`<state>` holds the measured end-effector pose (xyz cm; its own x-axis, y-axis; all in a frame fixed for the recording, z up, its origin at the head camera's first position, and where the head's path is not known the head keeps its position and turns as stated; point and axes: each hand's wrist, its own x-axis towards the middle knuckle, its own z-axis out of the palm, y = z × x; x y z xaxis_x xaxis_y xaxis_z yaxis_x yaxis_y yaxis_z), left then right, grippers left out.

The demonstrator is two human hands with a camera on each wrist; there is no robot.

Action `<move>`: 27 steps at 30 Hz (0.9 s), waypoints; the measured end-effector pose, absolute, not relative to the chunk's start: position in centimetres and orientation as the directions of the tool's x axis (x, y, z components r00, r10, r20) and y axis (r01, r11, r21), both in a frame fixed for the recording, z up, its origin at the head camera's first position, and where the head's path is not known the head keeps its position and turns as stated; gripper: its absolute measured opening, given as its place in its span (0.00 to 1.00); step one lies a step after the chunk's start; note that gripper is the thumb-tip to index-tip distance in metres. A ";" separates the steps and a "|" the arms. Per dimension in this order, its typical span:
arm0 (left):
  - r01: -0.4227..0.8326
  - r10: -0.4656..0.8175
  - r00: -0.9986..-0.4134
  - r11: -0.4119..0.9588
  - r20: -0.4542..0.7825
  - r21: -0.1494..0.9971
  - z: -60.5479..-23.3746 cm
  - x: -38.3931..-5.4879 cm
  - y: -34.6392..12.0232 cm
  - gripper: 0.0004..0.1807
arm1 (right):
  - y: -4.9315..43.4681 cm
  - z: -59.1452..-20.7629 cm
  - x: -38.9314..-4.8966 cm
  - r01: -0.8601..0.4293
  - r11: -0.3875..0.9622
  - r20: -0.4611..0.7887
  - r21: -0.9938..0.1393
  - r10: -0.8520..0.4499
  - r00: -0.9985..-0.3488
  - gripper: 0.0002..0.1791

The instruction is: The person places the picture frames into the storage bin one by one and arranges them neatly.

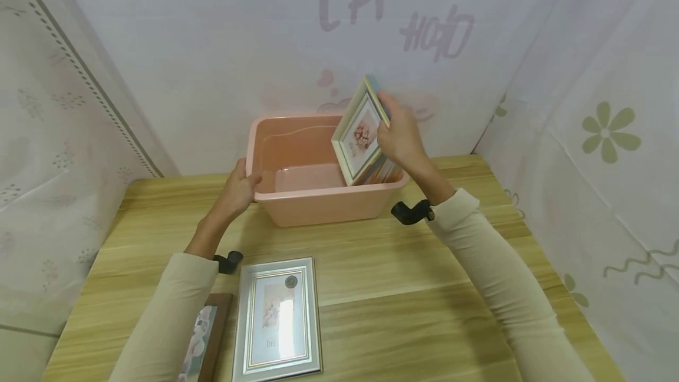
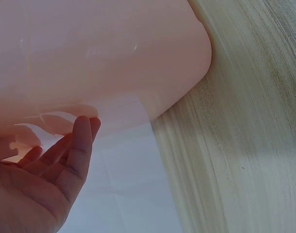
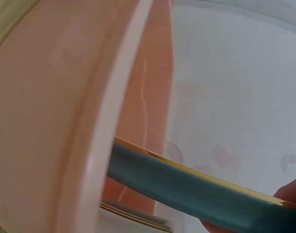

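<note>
beside open room in the tub (image 1: 318,208), right grip (image 1: 400,134) holds frame (image 1: 362,134) by edge

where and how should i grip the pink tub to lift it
Probably take the pink tub by its rim, coming from outside at both short ends: the rim juts out as a lip, and the left hand holds the left end. Frames gather toward the right, so that end likely needs firmer support.
</note>
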<state>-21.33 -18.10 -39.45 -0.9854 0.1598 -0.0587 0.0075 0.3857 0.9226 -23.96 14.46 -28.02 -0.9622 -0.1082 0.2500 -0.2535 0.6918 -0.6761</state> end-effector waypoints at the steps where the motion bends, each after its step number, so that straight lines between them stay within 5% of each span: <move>1: 0.005 0.160 -0.985 0.386 -0.061 0.923 -39.4 -21.3 -18.1 0.28 | 14.3 -28.2 -24.0 -0.254 0.697 0.253 -0.671 -0.107 -0.962 0.34; 10: -0.018 0.160 -0.984 0.377 -0.084 0.926 -37.0 -20.3 -17.4 0.28 | 13.2 -29.9 -24.7 -0.259 0.712 0.275 -0.653 -0.096 -0.957 0.34; 27: -0.005 0.143 -0.988 0.380 -0.064 0.925 -39.3 -21.7 -18.1 0.27 | 11.3 -32.8 -24.5 -0.258 0.742 0.236 -0.619 -0.138 -0.962 0.38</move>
<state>-21.66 -18.12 -39.32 -0.9877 0.1429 -0.0641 -0.0050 0.3800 0.9250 -24.54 11.28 -32.81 -0.9620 -0.1378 0.2359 -0.2580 0.7420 -0.6188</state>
